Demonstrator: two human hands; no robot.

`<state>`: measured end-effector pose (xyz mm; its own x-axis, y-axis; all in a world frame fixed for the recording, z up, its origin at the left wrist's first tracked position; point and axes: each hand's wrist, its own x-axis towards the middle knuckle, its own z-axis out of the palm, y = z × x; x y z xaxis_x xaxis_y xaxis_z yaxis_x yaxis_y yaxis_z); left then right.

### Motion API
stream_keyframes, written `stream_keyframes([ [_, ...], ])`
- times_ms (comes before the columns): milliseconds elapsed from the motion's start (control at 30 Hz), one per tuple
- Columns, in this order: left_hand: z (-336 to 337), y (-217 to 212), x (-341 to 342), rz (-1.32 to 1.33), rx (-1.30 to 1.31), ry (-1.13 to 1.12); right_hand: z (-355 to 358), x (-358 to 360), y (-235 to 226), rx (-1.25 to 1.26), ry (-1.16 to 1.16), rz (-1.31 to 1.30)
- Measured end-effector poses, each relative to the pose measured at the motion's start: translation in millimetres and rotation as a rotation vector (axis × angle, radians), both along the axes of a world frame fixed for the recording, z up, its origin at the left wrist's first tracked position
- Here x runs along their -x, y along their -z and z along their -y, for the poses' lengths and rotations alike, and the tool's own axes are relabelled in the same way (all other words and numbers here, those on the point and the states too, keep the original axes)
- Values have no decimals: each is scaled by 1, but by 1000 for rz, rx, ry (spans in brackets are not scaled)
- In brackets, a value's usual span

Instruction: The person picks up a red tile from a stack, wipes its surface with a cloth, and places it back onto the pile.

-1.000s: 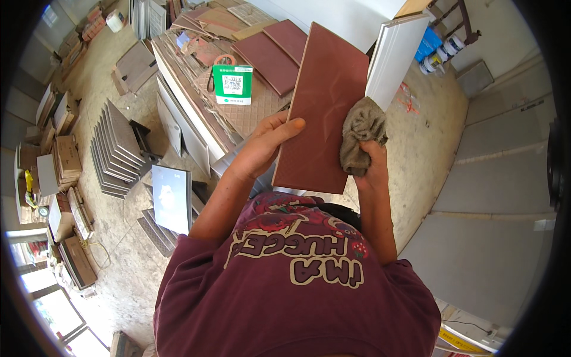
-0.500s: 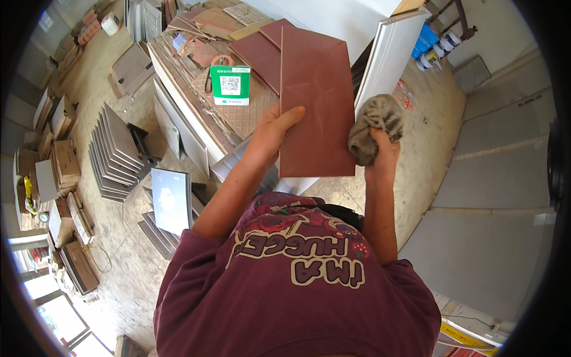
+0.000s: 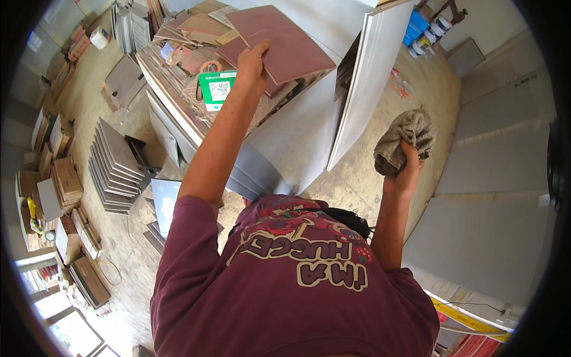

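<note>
My left hand (image 3: 254,62) grips the left edge of a reddish-brown tile (image 3: 291,44), thumb on its upper face. The tile lies over or just above another tile of the same colour (image 3: 233,52) at the far end of the cluttered stand; whether the two touch I cannot tell. Out to the right, my right hand (image 3: 405,172) is closed around a crumpled grey-brown rag (image 3: 407,140), held in the air well apart from the tile. A green card with a square code (image 3: 217,89) stands beside my left forearm.
Tall white panels (image 3: 372,77) lean at the stand's right side. Grey tiles stand in a rack (image 3: 116,169) on the left floor. Paint buckets (image 3: 429,37) sit at the far right. Cardboard boxes (image 3: 64,175) line the left wall, and large grey slabs (image 3: 485,238) the right.
My left hand has carried the tile forward, away from my body, and turned it flatter over the stand. My right hand has drawn the rag away to the right.
</note>
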<state>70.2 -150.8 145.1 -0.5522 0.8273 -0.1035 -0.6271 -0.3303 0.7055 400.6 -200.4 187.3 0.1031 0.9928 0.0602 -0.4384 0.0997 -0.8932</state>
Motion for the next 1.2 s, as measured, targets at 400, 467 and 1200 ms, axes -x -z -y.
stream_keyframes([
  [400,-51,80,24,-35,226,-167,2,-17,2,24,61,-1],
  [467,-54,89,24,-96,283,-194,2,-19,3,20,54,-10],
  [1200,-55,137,34,-334,523,-335,-9,-20,12,58,84,-13],
])
